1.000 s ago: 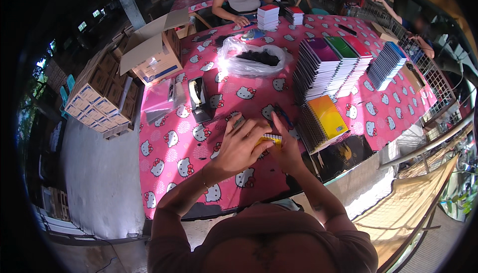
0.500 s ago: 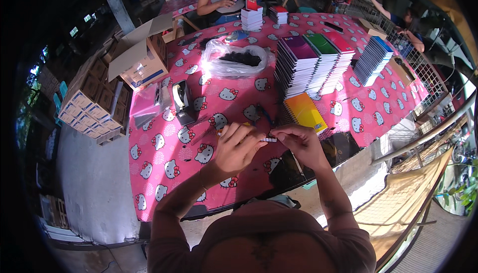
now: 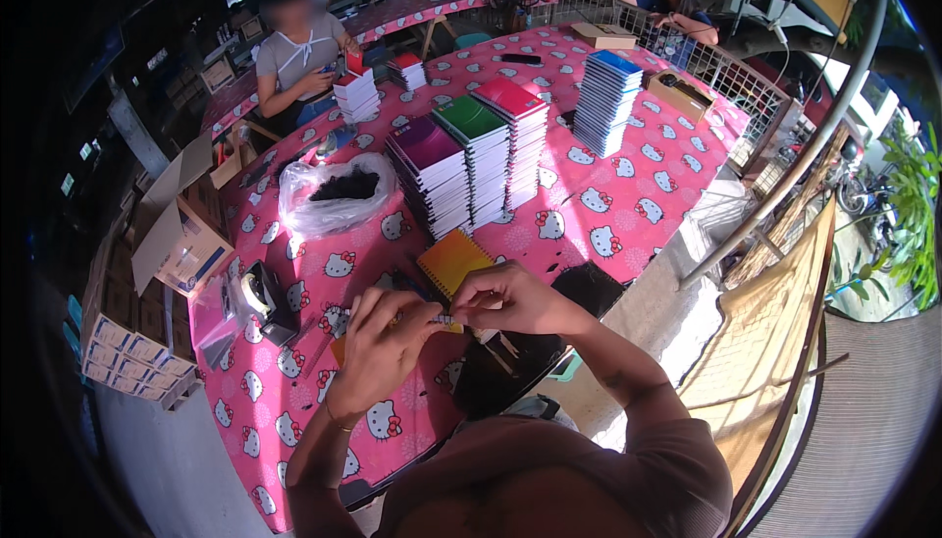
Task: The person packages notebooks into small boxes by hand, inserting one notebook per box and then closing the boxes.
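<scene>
My left hand (image 3: 385, 340) is closed on a small yellow thing with a white, dark-banded edge (image 3: 445, 320), mostly hidden behind its fingers. At the right end of that edge, the fingers of my right hand (image 3: 512, 299) are pinched together; what they grip is too small to make out. Just beyond my hands lies a yellow spiral notebook (image 3: 454, 261). Behind it rise tall stacks of spiral notebooks with purple (image 3: 426, 142), green (image 3: 470, 120) and red (image 3: 509, 98) covers.
A tape dispenser (image 3: 267, 304) and an open plastic bag of black pieces (image 3: 339, 194) are on the pink patterned tablecloth (image 3: 599, 206). Blue notebooks (image 3: 605, 106) are stacked farther right. Cartons (image 3: 191, 239) stand left. A co-worker (image 3: 294, 57) handles red notebooks across the table.
My view has turned to the right, so the table and its stacks sit farther left. Both hands stay together at the small yellow thing.
</scene>
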A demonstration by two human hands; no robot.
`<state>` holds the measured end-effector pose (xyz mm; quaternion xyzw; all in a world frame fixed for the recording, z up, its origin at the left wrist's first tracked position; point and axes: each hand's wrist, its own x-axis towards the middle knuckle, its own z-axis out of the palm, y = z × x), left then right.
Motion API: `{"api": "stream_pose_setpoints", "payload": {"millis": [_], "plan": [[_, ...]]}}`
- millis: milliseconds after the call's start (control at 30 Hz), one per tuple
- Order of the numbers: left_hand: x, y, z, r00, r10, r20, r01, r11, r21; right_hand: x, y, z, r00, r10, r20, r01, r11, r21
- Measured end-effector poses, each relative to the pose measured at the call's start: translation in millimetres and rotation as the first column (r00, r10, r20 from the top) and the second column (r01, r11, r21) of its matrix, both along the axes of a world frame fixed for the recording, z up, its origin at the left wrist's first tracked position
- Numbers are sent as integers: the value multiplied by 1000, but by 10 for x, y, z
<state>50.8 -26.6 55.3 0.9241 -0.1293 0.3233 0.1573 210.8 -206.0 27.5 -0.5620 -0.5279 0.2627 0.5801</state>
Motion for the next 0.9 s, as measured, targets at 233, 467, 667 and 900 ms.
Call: {"api": "stream_pose_setpoints", "payload": {"millis": [233,467,667,900], "plan": [[265,-213,60,999,37,-8,-36,994,100,18,-7,18,934,-296,200,283,955,90],[305,-103,151,999,-9,31,7,998,56,150,-89,-35,991,-132,-23,134,981,143],[343,-123,73,996,-24,-82,17,996,-85,80,-94,27,972,-224,-65,218,972,-83],[397,-42,64,998,-54,12,53,997,48,160,-124,-7,963,-151,-224,153,988,-11]]}}
